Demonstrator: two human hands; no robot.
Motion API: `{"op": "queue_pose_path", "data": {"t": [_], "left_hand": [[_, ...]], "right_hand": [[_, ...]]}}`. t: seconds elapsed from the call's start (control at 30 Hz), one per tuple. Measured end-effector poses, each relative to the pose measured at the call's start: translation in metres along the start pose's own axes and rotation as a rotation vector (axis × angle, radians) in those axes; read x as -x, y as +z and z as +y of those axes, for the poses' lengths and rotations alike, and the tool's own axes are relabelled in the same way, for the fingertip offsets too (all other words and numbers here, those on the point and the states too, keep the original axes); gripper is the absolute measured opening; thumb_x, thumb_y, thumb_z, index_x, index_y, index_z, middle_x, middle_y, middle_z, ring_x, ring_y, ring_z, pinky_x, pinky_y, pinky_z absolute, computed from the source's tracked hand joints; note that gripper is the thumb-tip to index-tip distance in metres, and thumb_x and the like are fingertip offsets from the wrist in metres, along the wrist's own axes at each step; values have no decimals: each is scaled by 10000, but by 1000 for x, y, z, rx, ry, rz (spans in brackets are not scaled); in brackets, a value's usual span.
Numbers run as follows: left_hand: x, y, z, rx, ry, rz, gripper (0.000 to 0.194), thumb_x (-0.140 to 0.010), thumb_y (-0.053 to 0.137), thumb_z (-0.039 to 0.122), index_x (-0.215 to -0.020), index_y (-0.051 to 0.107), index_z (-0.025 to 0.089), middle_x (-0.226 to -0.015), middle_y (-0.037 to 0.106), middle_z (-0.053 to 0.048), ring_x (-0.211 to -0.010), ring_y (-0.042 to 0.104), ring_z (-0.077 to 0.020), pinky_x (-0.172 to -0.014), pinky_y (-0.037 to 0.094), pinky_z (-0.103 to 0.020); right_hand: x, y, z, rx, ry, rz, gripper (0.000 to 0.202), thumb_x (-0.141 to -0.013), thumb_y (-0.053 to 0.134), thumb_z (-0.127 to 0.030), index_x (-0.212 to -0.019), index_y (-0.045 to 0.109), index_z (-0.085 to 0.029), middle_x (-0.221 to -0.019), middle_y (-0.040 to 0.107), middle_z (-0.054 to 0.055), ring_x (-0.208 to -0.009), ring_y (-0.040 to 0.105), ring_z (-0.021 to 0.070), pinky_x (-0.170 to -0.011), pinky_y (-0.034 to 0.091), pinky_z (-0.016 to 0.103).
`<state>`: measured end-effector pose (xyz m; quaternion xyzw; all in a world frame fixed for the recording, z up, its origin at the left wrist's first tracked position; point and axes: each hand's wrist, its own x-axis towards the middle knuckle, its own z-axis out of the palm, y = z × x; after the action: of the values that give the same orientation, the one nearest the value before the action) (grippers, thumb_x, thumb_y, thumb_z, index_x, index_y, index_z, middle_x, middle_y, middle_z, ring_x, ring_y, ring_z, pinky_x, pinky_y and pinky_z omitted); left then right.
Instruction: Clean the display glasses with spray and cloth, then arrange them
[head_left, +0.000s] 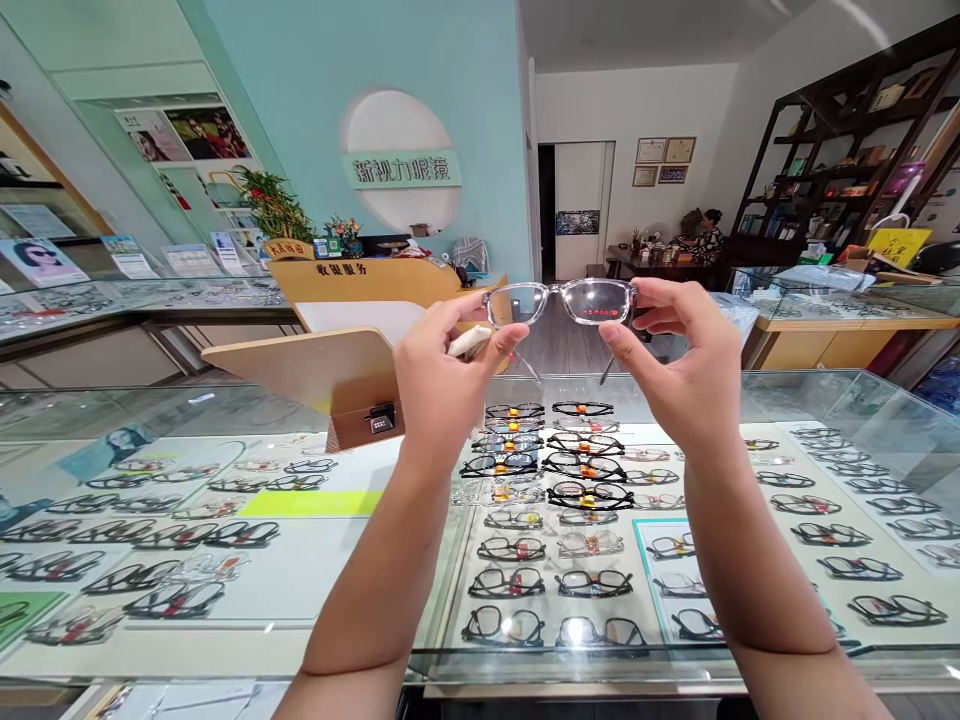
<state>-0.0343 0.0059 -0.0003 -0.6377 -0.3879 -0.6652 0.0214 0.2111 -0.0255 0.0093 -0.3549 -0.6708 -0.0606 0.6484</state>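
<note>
A pair of eyeglasses (555, 289) with a clear frame is held up level above the glass counter, lenses facing me. Red lettering shows on the right lens, and the temples point away and down. My left hand (446, 375) pinches the left end of the frame between thumb and fingers. Tucked in that same hand is a folded white piece (470, 342), perhaps a cloth or tissue. At the frame's other end, my right hand (690, 365) grips the corner with thumb below and fingers behind.
Below my hands, a glass display case (862, 385) holds rows of eyeglasses, including several black frames (590, 495) with orange tags. A wooden cashier desk (300, 277) stands ahead on the left. Far back, a person (707, 235) is near a dark table; shelves (817, 170) line the right wall.
</note>
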Motion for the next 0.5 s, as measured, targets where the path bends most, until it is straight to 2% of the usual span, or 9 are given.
{"op": "queue_pose_path", "data": {"t": [0.1,0.2,0.37,0.5], "left_hand": [[1,0,5,-85,88,87,550,-857,911,724,-1183,847,285,-1032,797,-73,-873,728,-239,-738,606,-380],[3,-1,11,-137,141,132,559,-849,915,727,-1179,830,284,-1007,756,-68,-845,688,-237,-773,606,-405],[5,-2,14,-171,194,146,573,-842,948,677,-1261,819,310,-1057,754,-73,-798,648,-222,-781,602,-413],[2,-1,7,-120,143,101,561,-875,924,674,-1284,814,306,-1093,773,-75,-779,657,-204,-699,576,-375]], "right_hand": [[0,0,7,-38,136,-104,428,-975,853,-562,-1285,791,-272,-1222,829,87,-1024,775,282,-920,659,501],[0,0,13,-69,211,-174,486,-969,851,-584,-1327,795,-261,-1269,837,98,-1050,790,292,-944,665,528],[-1,-2,19,-79,229,-215,509,-971,857,-554,-1385,782,-267,-1330,824,102,-1087,793,303,-971,660,558],[-2,-2,15,-97,175,-156,465,-962,876,-499,-1354,779,-269,-1317,819,95,-1111,792,305,-959,665,528]]}}
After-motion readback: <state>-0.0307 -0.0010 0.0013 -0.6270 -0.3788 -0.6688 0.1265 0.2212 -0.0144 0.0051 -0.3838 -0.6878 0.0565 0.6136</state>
